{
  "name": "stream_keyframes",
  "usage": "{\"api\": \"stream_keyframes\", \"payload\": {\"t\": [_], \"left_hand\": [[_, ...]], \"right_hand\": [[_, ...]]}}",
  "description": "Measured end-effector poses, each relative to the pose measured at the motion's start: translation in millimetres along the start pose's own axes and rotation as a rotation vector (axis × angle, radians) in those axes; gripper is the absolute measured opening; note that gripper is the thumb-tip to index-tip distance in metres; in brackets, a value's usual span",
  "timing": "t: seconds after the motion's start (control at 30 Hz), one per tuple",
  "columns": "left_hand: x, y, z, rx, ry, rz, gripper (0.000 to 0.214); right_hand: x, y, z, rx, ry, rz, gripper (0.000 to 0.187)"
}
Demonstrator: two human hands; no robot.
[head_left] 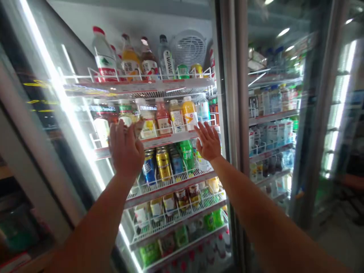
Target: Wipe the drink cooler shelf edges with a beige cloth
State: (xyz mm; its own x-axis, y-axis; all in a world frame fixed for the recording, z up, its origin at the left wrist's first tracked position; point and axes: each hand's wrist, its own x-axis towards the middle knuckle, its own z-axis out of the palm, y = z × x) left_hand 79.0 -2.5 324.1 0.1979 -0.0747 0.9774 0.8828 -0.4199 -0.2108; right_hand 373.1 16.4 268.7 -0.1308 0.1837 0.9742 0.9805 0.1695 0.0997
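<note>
We have a blurred, crumpled cloth-like piece (138,128) clamped in our left hand (125,148), before the bottles on the fridge's second shelf (159,141). Our right hand (209,143) spreads its fingers apart near the orange bottle (189,110); whether it touches the shelf, we cannot tell. Cans (163,165) stand below.

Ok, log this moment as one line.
left hand: holding crumpled item | right hand: open, near orange bottle, contact unclear | gold can: one shelf below orange bottle
</note>
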Motion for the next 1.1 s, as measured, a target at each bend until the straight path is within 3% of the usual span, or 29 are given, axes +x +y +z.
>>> {"api": "stream_keyframes", "payload": {"t": [0.13, 0.23, 0.33, 0.4, 0.47, 0.57, 0.8, 1.1], "left_hand": [[-21, 23, 11.5, -0.034, -0.055, 0.053, 0.061], [-43, 32, 15.0, -0.093, -0.186, 0.301, 0.065], [-34, 19, 10.5, -0.084, -0.278, 0.466, 0.065], [-15, 7, 6.1, -0.059, -0.228, 0.396, 0.062], [4, 0, 4.1, -0.026, -0.109, 0.228, 0.058], [11, 3, 8.3, 0.015, 0.022, 0.101, 0.054], [-26, 20, 16.6, -0.025, -0.088, 0.278, 0.06], [-27, 20, 15.5, -0.036, -0.116, 0.211, 0.056]], "right_hand": [[1, -1, -2, -0.007, 0.002, 0.006, 0.055], [2, -1, -2, -0.002, 0.01, 0.006, 0.054], [1, -1, -2, 0.005, 0.022, -0.003, 0.054], [1, -1, -2, 0.008, 0.029, -0.005, 0.055], [0, -1, -1, 0.007, 0.036, -0.003, 0.055], [0, -2, -1, -0.002, 0.051, -0.005, 0.055], [0, -1, -2, -0.007, 0.025, 0.008, 0.054], [0, 1, -2, 0.013, -0.023, 0.009, 0.056]]}}
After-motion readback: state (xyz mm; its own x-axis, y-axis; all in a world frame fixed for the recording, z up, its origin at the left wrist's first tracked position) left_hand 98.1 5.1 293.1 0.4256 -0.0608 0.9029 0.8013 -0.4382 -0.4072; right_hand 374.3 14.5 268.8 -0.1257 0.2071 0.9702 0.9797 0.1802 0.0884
